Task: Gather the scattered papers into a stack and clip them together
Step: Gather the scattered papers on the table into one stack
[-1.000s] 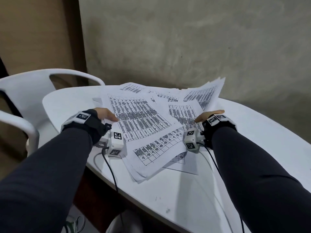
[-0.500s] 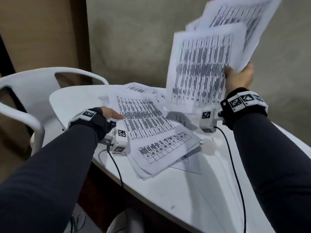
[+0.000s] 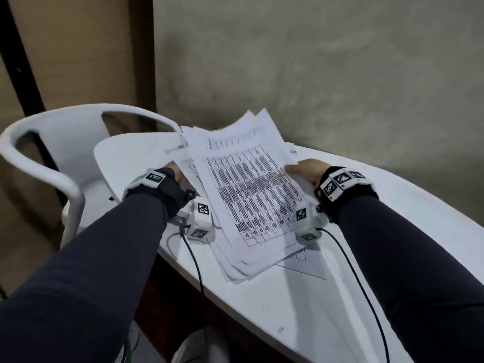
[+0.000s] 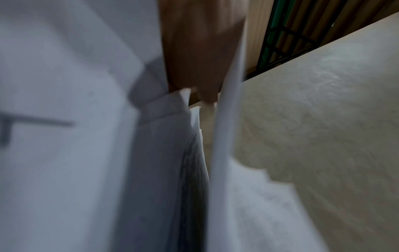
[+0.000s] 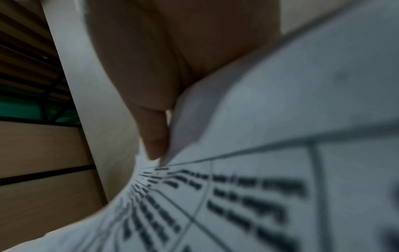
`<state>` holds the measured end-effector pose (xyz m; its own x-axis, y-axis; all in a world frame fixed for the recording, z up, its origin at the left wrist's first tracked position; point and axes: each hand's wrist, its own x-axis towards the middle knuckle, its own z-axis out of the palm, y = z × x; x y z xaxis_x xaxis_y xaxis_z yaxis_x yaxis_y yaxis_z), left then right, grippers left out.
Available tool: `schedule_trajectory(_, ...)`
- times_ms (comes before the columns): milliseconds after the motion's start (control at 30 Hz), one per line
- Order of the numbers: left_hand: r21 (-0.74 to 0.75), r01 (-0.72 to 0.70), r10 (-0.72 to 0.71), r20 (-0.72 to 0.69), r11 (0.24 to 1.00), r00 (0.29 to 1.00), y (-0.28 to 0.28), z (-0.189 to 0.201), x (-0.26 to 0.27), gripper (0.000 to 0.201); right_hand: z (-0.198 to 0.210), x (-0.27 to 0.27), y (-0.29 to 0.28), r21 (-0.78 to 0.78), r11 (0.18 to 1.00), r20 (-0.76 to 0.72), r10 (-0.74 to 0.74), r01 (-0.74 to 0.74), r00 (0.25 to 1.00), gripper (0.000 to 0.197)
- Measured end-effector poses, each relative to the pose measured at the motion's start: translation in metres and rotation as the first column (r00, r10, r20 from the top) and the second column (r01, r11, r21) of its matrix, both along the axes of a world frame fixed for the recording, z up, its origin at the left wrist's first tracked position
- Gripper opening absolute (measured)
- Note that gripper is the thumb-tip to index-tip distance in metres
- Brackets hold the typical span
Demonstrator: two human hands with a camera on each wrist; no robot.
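A loose stack of printed papers (image 3: 251, 195) lies askew on the white table (image 3: 340, 297), with its near corner over the table's edge. My left hand (image 3: 176, 172) is at the stack's left edge, its fingers hidden under the top sheets. The left wrist view shows a straight blurred finger (image 4: 194, 51) between sheets of the papers (image 4: 164, 153). My right hand (image 3: 306, 170) holds the right edge, thumb on top. In the right wrist view its thumb (image 5: 155, 133) pinches the papers (image 5: 280, 153). I see no clip.
One more sheet (image 3: 311, 269) lies flat on the table under the stack's near right corner. A white plastic chair (image 3: 52, 142) stands at the table's left end. A grey wall rises just behind the table. Cables run from both wrist cameras over the near edge.
My right hand lifted a bunch of sheets high off the table, then brought them down onto the pile by my left hand. My left hand stayed at the pile's left edge.
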<state>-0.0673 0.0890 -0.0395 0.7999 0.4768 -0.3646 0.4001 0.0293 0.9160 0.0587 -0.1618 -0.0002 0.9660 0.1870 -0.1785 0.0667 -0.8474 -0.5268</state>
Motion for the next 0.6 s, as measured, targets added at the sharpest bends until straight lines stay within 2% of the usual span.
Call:
schedule_trajectory(67, -0.283, 0.03, 0.039, 0.235, 0.959, 0.971, -0.006, 0.004, 0.007, 0.062, -0.004, 0.001, 0.005, -0.077, 0.997, 0.046, 0.016, -0.012, 0.999, 0.047)
schedule_trajectory(100, -0.359, 0.077, 0.031, 0.286, 0.93, 0.958, -0.008, 0.005, 0.011, 0.074, -0.007, 0.003, 0.007, -0.09, 0.996, 0.06, 0.0, 0.005, 0.998, 0.051)
schedule_trajectory(167, -0.389, 0.111, 0.026, 0.331, 0.915, 0.943, -0.006, 0.005, 0.013, 0.079, -0.012, 0.006, 0.011, -0.053, 0.998, 0.084, -0.039, 0.043, 0.996, 0.058)
schedule_trajectory(267, -0.415, 0.091, 0.057, 0.33, 0.905, 0.942, -0.001, 0.002, 0.009, 0.07, -0.014, 0.006, 0.014, 0.048, 0.993, 0.084, -0.114, 0.111, 0.99, 0.066)
schedule_trajectory(333, -0.333, 0.072, 0.027, 0.283, 0.94, 0.959, -0.002, 0.004, 0.005, 0.06, -0.014, 0.002, 0.013, 0.024, 0.997, 0.014, -0.069, 0.068, 0.998, 0.064)
schedule_trajectory(400, -0.168, 0.062, -0.04, 0.136, 0.984, 0.99, -0.002, 0.004, 0.0, 0.052, -0.01, -0.004, 0.01, 0.031, 0.999, -0.085, -0.011, 0.013, 0.996, 0.049)
schedule_trajectory(467, -0.102, 0.154, -0.156, -0.013, 0.983, 0.988, -0.003, 0.006, -0.002, 0.024, -0.007, -0.003, 0.008, 0.199, 0.975, -0.132, -0.071, 0.096, 0.989, 0.028)
schedule_trajectory(500, -0.059, 0.168, -0.172, -0.083, 0.984, 0.982, -0.004, 0.006, -0.001, 0.016, -0.004, -0.002, 0.005, 0.287, 0.944, -0.141, -0.128, 0.165, 0.982, 0.013)
schedule_trajectory(533, -0.036, 0.155, -0.158, -0.105, 0.987, 0.982, -0.005, 0.008, -0.001, 0.012, -0.004, 0.001, 0.001, 0.312, 0.928, -0.134, -0.168, 0.202, 0.977, 0.007)
schedule_trajectory(600, 0.012, 0.112, -0.11, -0.112, 0.994, 0.988, -0.003, 0.007, -0.001, 0.04, -0.006, 0.004, -0.007, 0.245, 0.95, -0.186, -0.15, 0.193, 0.971, 0.015)
